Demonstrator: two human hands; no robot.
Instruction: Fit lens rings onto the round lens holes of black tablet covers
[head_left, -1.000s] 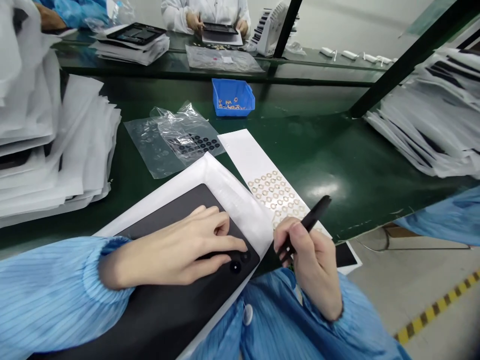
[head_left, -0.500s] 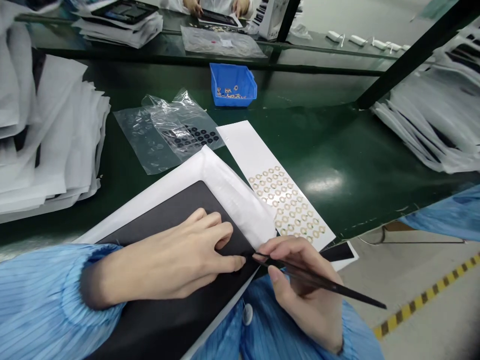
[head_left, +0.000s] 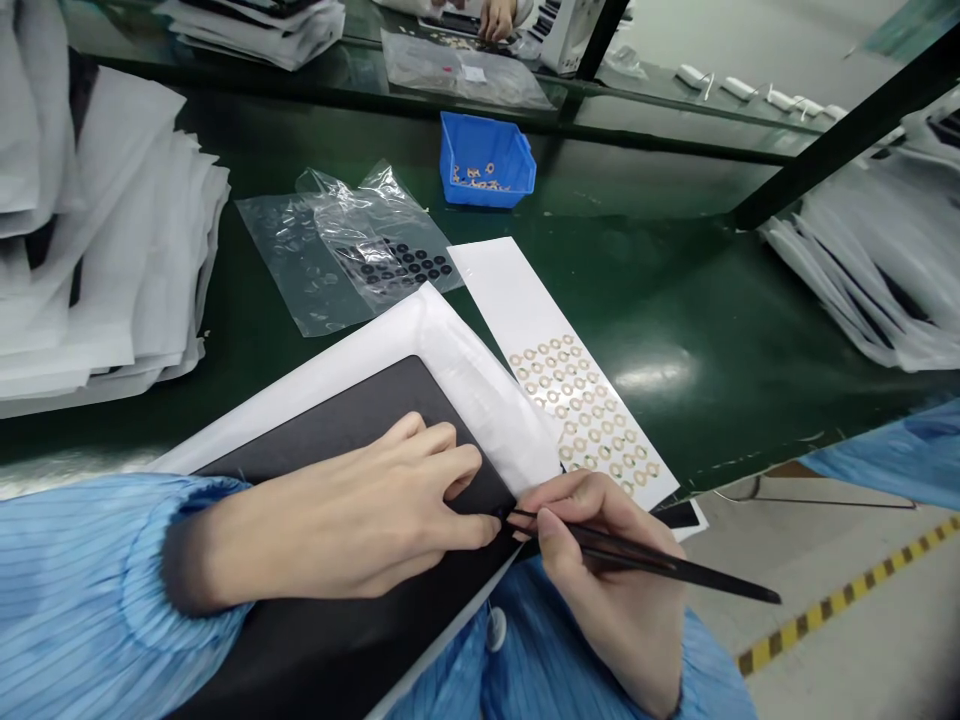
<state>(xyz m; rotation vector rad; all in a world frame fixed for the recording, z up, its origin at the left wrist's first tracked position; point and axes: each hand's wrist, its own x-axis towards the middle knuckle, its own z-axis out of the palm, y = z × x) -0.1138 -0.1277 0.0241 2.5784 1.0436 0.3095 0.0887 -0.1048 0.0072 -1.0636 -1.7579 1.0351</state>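
Observation:
A flat black panel (head_left: pixel 322 640), perhaps a tablet, lies at a slant over a white padded sleeve (head_left: pixel 480 390). My left hand (head_left: pixel 360 510) rests palm down on it, fingers bent and apart, one fingertip pressing near the panel's right corner. Nothing shows in that hand; its underside is hidden. Black tweezers (head_left: pixel 675 568) are pinched in my right hand (head_left: pixel 607 570). Their tips meet the panel's edge beside my left fingertip, and whatever they touch is too small to make out. Behind my right hand is a white sheet (head_left: pixel 499 285) with rows of small gold ring-shaped pieces (head_left: pixel 592 410).
Clear plastic bags (head_left: pixel 300 270) with black discs lie behind the panel. A blue bin (head_left: pixel 487 165) holds small gold pieces. Stacks of white sleeves flank the green bench (head_left: pixel 622 300) at left (head_left: pixel 157 250) and right (head_left: pixel 877 260). Across the bench, another person's hand (head_left: pixel 496 18) shows.
The view has shifted slightly, so the bench things sit a little further right. My right thumb has moved up onto the tweezers, whose arms now show more apart. My left hand stays on the panel.

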